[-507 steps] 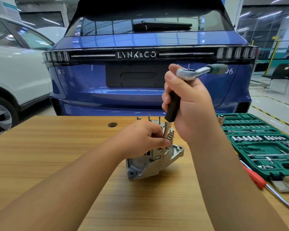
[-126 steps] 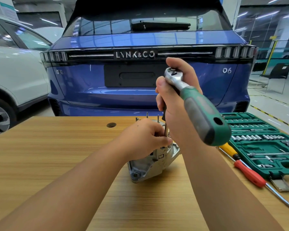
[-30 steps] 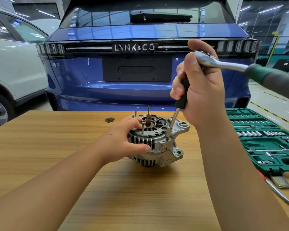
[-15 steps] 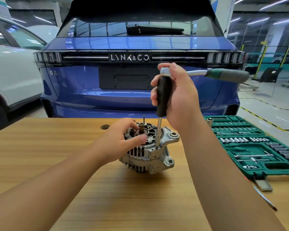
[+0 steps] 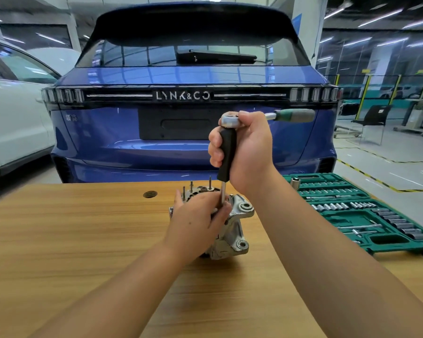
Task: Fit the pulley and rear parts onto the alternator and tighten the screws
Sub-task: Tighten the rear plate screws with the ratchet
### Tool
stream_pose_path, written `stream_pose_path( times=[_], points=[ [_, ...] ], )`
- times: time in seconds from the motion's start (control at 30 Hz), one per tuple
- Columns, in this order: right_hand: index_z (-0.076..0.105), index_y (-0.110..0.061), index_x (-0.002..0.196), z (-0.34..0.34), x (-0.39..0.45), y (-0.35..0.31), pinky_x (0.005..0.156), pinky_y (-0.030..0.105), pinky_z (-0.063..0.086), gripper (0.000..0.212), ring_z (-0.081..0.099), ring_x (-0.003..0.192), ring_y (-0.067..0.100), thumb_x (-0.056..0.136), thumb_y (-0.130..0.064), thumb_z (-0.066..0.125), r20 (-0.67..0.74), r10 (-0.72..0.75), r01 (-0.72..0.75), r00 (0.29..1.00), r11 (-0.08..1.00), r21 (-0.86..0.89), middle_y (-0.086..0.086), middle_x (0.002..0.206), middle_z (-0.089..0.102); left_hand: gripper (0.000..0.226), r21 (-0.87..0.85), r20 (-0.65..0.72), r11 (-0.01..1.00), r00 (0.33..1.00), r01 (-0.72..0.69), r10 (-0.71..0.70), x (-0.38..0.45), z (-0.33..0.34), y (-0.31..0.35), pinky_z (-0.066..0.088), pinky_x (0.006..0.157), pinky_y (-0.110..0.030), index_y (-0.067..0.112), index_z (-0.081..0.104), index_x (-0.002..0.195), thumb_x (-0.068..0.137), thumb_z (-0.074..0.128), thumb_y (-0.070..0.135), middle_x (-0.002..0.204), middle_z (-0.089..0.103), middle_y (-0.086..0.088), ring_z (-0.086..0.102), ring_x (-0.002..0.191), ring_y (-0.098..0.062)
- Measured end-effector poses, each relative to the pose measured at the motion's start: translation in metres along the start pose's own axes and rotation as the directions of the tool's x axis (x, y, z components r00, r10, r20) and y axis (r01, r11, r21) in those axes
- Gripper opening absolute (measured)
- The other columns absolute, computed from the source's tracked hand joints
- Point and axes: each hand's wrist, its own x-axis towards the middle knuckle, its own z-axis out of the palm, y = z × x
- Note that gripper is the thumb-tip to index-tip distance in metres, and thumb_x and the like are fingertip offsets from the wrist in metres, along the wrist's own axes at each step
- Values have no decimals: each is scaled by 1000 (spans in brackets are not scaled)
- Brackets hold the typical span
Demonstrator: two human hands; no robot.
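The silver cast-aluminium alternator (image 5: 232, 230) stands on the light wooden table (image 5: 71, 240), a little past the table's middle, its rear face turned up. Thin threaded studs (image 5: 210, 182) rise from that face, and two mounting lugs with round bolt holes jut toward the right, one high and one low. Much of the housing is hidden behind the left hand (image 5: 195, 223), which lies over its near side with the fingers curled round the body and their tips bunched by the tool shaft; whether they pinch the shaft cannot be told.

Just above those fingertips a slim steel extension bar with a black grip (image 5: 226, 154) comes down almost upright onto the alternator's top. The right hand (image 5: 247, 152) wraps the black grip, fingers closed round it, thumb up against the head of the chrome ratchet wrench with a green handle (image 5: 291, 115), whose handle sticks out to the right beyond the knuckles.

Left of the left hand's fingers the tabletop runs wide, with only a small dark round hole (image 5: 150, 194) near the far edge. To the right of the right forearm lies an open green plastic socket-set case (image 5: 366, 215), near the table's right edge, well apart from the alternator. Beyond the far edge stands the tail of a blue car (image 5: 186, 147), with a white car (image 5: 12, 128) at the left.
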Motion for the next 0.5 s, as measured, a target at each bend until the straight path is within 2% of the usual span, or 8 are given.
stream_pose_path(
  times=[0.1, 0.2, 0.27, 0.33, 0.4, 0.47, 0.5],
  points=[
    [47, -14, 72, -1, 0, -3, 50, 27, 24, 27, 35, 47, 18, 89, -30, 34, -13, 29, -29, 1000, 1000, -8, 6, 58, 49, 53, 15, -45, 999, 998, -32, 32, -4, 6, 2, -5, 123, -51, 25, 61, 114, 98, 22, 58, 88, 74, 8, 68, 92, -12],
    [48, -13, 67, -2, 2, -6, 50, 27, 24, 32, 34, 46, 19, 88, -32, 34, -53, 104, -104, 993, 995, 5, 8, 57, 48, 60, 45, -51, 999, 998, -30, 33, -3, 5, 3, -13, 119, -38, 25, 61, 104, 96, 14, 62, 85, 74, 8, 68, 88, -13],
    [51, -14, 61, -2, 4, -8, 49, 26, 25, 35, 35, 46, 20, 87, -32, 36, -80, 143, -141, 986, 989, 34, 9, 57, 49, 65, 60, -45, 998, 999, -20, 22, -2, 5, 2, -16, 118, -35, 24, 60, 100, 94, 10, 64, 86, 74, 6, 67, 90, -14],
    [52, -14, 58, 0, 5, -12, 49, 24, 30, 32, 38, 46, 21, 83, -30, 41, -91, 183, -178, 979, 982, 62, 9, 59, 50, 61, 35, -30, 999, 999, 17, -16, 0, 4, 3, -17, 120, -38, 23, 59, 96, 97, 16, 66, 81, 73, 4, 67, 92, -18],
    [52, -14, 60, 3, 6, -18, 52, 24, 35, 19, 45, 47, 21, 72, -27, 47, -82, 226, -220, 971, 972, 77, 9, 63, 53, 45, -3, -5, 998, 998, 64, -64, 1, 3, 3, -20, 120, -38, 23, 56, 92, 102, 28, 57, 73, 68, 3, 64, 95, -24],
    [56, -13, 62, 5, 7, -22, 56, 25, 40, 16, 51, 50, 20, 69, -26, 49, -45, 257, -253, 965, 964, 79, 9, 67, 61, 37, -37, 44, 994, 994, 104, -103, 3, -1, 4, -29, 114, -30, 21, 56, 91, 104, 35, 49, 74, 68, 1, 61, 101, -27],
    [58, -13, 68, 6, 7, -23, 58, 25, 43, 15, 54, 52, 20, 72, -23, 48, -32, 251, -247, 968, 965, 90, 9, 71, 65, 38, -50, 65, 991, 991, 121, -118, 3, -3, 6, -34, 106, -22, 21, 58, 93, 105, 35, 48, 77, 69, 1, 58, 105, -28]
  ],
)
